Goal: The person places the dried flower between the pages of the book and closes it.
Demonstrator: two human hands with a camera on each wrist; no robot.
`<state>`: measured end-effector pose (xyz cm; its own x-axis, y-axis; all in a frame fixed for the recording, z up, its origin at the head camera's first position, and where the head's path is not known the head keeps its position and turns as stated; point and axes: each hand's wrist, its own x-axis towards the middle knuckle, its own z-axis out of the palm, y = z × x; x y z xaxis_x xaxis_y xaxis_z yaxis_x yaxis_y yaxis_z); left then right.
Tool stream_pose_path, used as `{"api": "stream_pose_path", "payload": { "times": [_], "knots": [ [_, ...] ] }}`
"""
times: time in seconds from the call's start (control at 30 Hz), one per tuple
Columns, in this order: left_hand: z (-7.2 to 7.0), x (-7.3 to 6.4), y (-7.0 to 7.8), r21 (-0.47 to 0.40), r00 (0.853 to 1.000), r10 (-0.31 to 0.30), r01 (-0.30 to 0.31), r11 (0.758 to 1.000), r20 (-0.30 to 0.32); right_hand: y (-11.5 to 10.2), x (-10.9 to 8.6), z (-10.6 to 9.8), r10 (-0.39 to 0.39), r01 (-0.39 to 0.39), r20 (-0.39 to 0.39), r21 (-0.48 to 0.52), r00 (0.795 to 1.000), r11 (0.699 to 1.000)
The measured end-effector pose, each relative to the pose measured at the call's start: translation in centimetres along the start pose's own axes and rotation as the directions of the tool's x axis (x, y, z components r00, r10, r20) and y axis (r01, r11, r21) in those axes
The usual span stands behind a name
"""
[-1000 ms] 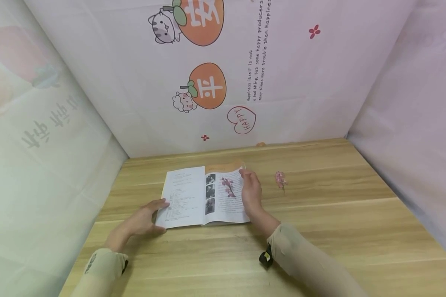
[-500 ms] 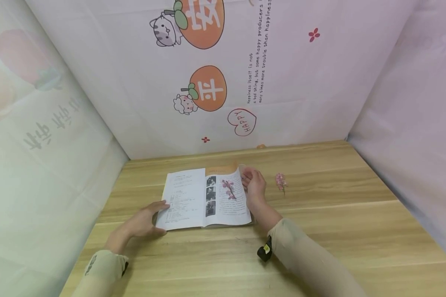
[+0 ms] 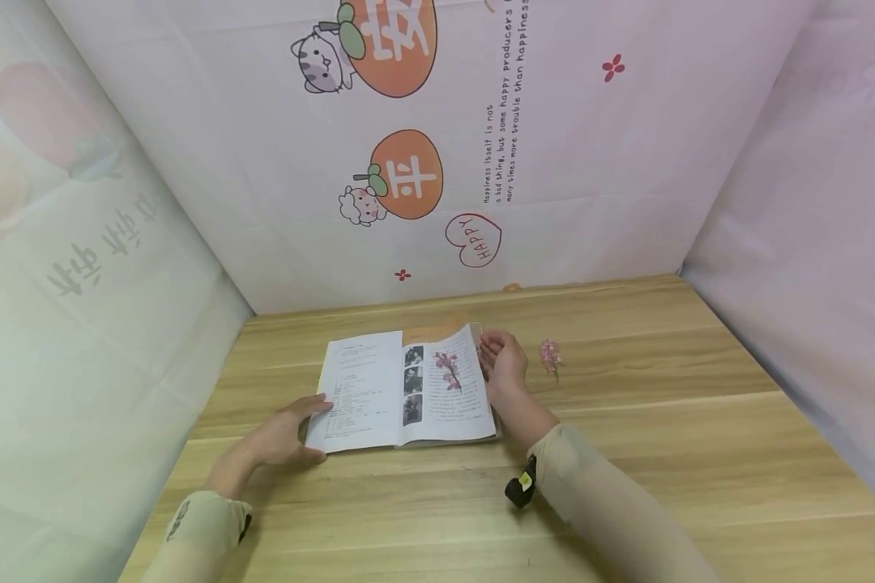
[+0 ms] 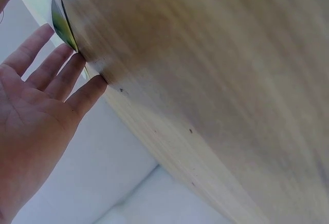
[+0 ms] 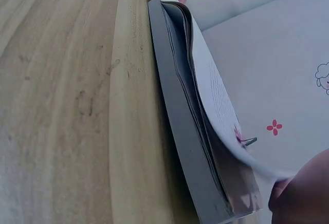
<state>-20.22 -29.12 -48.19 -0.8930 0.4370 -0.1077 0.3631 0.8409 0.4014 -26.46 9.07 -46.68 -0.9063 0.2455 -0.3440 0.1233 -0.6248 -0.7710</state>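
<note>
An open book lies flat on the wooden table, its right-hand page bowed up at the free edge. On that page rests a pink flower sprig; its stem shows in the right wrist view. My left hand rests at the book's left edge with spread fingers, seen from the palm side in the left wrist view. My right hand stands beside the raised page's upper right corner, fingers loosely bent. In the right wrist view a fingertip is right at the page edge.
A second pink flower sprig lies on the table right of the book. A white cloth wall with printed cartoons stands behind, with more cloth on both sides. A black wrist device hangs by my right sleeve.
My right hand has come off the page's upper right part and shifted outward, just past its edge. The page's right edge now bows higher. My left hand has kept its place.
</note>
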Motion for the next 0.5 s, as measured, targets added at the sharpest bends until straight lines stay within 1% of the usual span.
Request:
{"api": "stream_pose_path", "payload": {
  "times": [0.07, 0.13, 0.27, 0.4, 0.5],
  "knots": [
    [-0.01, -0.01, 0.04, 0.003, 1.000, 0.001, -0.001, 1.000, -0.001, 0.03, 0.00, -0.06, -0.007, 0.007, 0.007, 0.004, 1.000, 1.000],
    [-0.01, -0.01, 0.06, 0.008, 1.000, 0.002, -0.002, 1.000, -0.002, 0.10, -0.09, -0.14, 0.005, -0.005, 0.025, 0.005, 1.000, 1.000],
    [0.01, -0.02, 0.06, 0.012, 1.000, 0.002, -0.002, 1.000, 0.001, 0.19, -0.36, -0.21, 0.022, -0.020, 0.068, -0.026, 0.997, 0.999],
    [-0.02, -0.04, 0.14, 0.008, 1.000, 0.001, -0.001, 1.000, 0.004, 0.08, -0.47, -0.30, 0.001, 0.002, 0.068, -0.054, 0.998, 0.999],
    [-0.04, -0.05, 0.20, 0.001, 1.000, 0.002, -0.002, 1.000, 0.005, -0.10, -0.47, -0.41, -0.008, 0.010, 0.055, -0.042, 0.998, 0.999]
  ]
}}
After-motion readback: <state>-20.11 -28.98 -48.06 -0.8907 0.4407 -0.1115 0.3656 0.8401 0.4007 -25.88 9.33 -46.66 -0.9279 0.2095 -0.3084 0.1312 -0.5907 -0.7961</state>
